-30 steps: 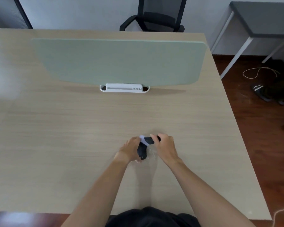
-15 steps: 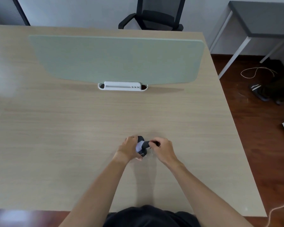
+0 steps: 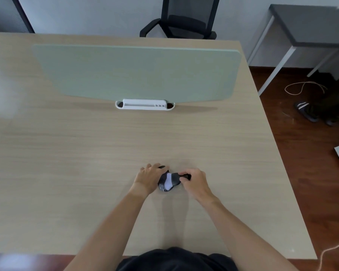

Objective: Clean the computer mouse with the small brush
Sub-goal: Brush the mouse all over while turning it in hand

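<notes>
- Computer mouse (image 3: 163, 187), dark, sits on wooden desk (image 3: 86, 153) well in front of the white tray (image 3: 144, 104) at the green divider panel (image 3: 137, 73).
- Left hand (image 3: 150, 178) cups mouse's left side, fingers curled on it.
- Right hand (image 3: 196, 182) just right of mouse, fingers pinched on small brush (image 3: 173, 178).
- Brush's pale head lies across mouse top, touching.

brush (image 3: 169, 180) swept down onto mouse (image 3: 164, 187) | right hand (image 3: 195, 181) drew nearer left hand (image 3: 150, 178)
</notes>
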Available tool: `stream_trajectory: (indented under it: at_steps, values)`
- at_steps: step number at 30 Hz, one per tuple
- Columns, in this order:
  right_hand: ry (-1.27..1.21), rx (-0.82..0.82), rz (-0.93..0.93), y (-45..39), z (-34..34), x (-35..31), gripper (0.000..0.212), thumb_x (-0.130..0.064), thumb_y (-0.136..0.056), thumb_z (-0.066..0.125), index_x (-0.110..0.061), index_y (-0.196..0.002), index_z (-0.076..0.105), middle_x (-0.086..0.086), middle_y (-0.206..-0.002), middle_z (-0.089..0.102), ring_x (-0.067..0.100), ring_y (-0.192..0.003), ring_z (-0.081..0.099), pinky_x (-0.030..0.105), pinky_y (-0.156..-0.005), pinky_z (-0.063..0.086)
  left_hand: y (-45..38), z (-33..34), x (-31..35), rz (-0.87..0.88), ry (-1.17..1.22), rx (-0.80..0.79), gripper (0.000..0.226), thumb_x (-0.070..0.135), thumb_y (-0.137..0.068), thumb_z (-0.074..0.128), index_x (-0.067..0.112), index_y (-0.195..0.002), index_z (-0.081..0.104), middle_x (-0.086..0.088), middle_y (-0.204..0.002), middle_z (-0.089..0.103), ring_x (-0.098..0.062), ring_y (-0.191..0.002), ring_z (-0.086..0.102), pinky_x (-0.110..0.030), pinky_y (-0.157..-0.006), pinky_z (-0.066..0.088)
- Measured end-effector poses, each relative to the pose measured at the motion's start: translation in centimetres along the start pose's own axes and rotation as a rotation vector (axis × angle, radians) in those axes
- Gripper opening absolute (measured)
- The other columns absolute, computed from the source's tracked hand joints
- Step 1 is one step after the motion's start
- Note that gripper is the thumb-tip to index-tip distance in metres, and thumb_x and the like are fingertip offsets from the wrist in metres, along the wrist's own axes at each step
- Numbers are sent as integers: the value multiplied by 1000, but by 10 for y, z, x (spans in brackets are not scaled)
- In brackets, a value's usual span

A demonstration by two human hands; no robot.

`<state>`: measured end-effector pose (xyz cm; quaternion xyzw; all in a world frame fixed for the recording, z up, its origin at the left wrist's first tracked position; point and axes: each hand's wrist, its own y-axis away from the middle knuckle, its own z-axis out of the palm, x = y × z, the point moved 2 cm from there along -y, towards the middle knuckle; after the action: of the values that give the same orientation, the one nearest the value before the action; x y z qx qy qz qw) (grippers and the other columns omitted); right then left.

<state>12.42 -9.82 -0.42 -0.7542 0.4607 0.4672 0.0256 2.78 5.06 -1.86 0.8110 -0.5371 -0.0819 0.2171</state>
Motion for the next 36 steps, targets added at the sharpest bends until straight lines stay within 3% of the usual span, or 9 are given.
stream_trajectory:
  at_steps: [4, 7, 9, 12, 15, 19, 25, 30, 36]
  values:
    - [102, 81, 20, 2, -8, 15, 22, 1, -76, 51, 5, -85, 71, 19, -89, 73, 32, -92, 67, 39, -77, 58, -2, 1, -1, -33, 1, -22, 65, 4, -84, 59, 33, -138, 35, 0, -134, 50, -29, -119, 48, -42, -94, 45]
    - [-5, 126, -27, 8, -12, 7, 19, -1, -78, 61, -7, -84, 78, -2, -75, 73, 4, -74, 65, 19, -68, 51, 0, -1, 2, 46, -46, 54, 71, 1, -83, 60, 30, -142, 33, -2, -151, 29, -30, -126, 42, -41, -96, 43]
    - [-58, 122, -114, 14, -7, -3, 17, 0, -75, 68, -10, -82, 79, -16, -69, 68, -5, -70, 63, 8, -63, 45, 0, -2, 6, 107, -41, 79, 63, -1, -83, 56, 28, -137, 40, 1, -146, 36, -29, -123, 44, -38, -93, 44]
    - [-27, 27, -158, 19, 9, -6, 16, -1, -73, 70, -10, -83, 77, -15, -70, 67, -2, -68, 62, 4, -62, 42, -1, -4, 6, 85, 53, 60, 42, -1, -83, 52, 22, -119, 53, 0, -122, 53, -26, -113, 48, -33, -87, 43]
    - [25, 25, -130, 16, 14, 4, 17, 1, -72, 65, -10, -81, 74, -6, -74, 69, 5, -68, 61, 4, -61, 40, -1, -8, 4, 55, 119, 19, 34, -1, -81, 55, 16, -111, 56, -7, -113, 54, -29, -113, 49, -35, -87, 43]
    - [24, 112, -69, 14, 4, 18, 18, 5, -68, 59, -9, -69, 69, 1, -65, 68, 18, -65, 59, 16, -55, 42, -1, -10, 0, -7, 136, -6, 32, 20, -81, 67, 16, -111, 59, -10, -116, 53, -30, -113, 49, -38, -94, 44]
    - [-58, 53, -112, 10, 5, 1, 11, 0, -67, 68, -9, -71, 71, 5, -67, 69, 4, -55, 50, 9, -52, 39, -3, -8, -2, -63, 116, 37, 28, 26, -78, 67, 20, -106, 64, -7, -110, 58, -28, -110, 52, -35, -95, 40]
    - [37, 17, -139, 0, 10, -2, 21, 3, -71, 61, -10, -82, 74, 1, -77, 70, 11, -70, 58, 3, -58, 40, -5, -7, -3, -109, 104, 8, 37, 33, -69, 77, 19, -101, 64, -5, -105, 61, -26, -106, 54, -33, -92, 40]
    - [45, 150, -114, 3, -12, 20, 21, 8, -67, 59, -12, -68, 65, -1, -68, 62, 15, -66, 54, 15, -57, 40, -5, 0, -3, -137, 60, 30, 47, 38, -69, 80, 18, -108, 62, -5, -107, 63, -25, -107, 56, -32, -92, 41]
